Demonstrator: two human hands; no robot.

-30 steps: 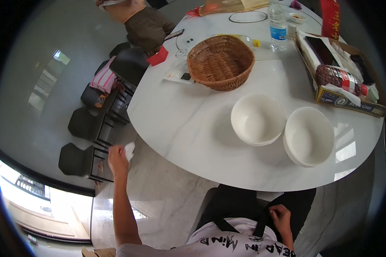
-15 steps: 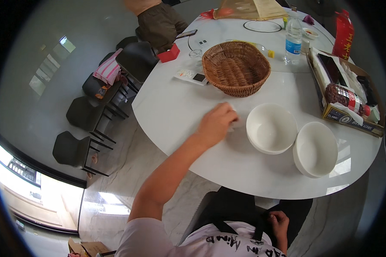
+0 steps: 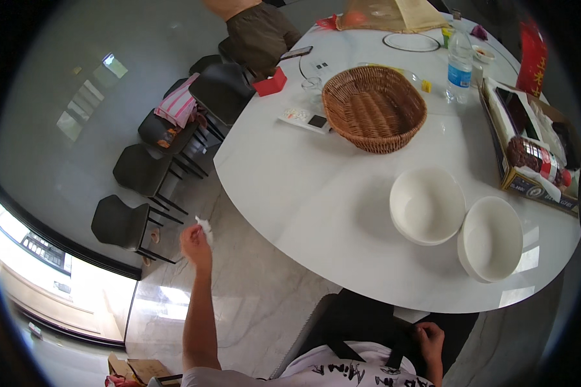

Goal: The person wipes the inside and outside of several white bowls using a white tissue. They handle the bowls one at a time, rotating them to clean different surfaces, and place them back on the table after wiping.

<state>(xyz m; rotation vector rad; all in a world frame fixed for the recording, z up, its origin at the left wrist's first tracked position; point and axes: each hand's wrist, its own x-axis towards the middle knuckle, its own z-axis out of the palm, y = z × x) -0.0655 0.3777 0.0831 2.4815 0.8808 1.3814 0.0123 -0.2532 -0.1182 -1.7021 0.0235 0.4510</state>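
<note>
Out to the left, past the table's edge and above the floor, my left hand is closed on a crumpled white tissue. A scrap of the tissue sticks out beyond the fingers. My right hand rests by my lap near the front of the table, its fingers loosely curled with nothing visible in them. Two deep white bowls, one on the left and one on the right, stand side by side on the white table. Behind them sits a brown wicker basket with a bare woven bottom.
A cardboard tray at the right holds a phone and a jar. Nearby stand a clear water bottle and a red package. A small red box lies at the far left edge. Dark chairs line the wall.
My left hand has swung from the tabletop beside the bowls out to the left, off the table, carrying the tissue. The view has shifted slightly; the bowls and basket stay put.
</note>
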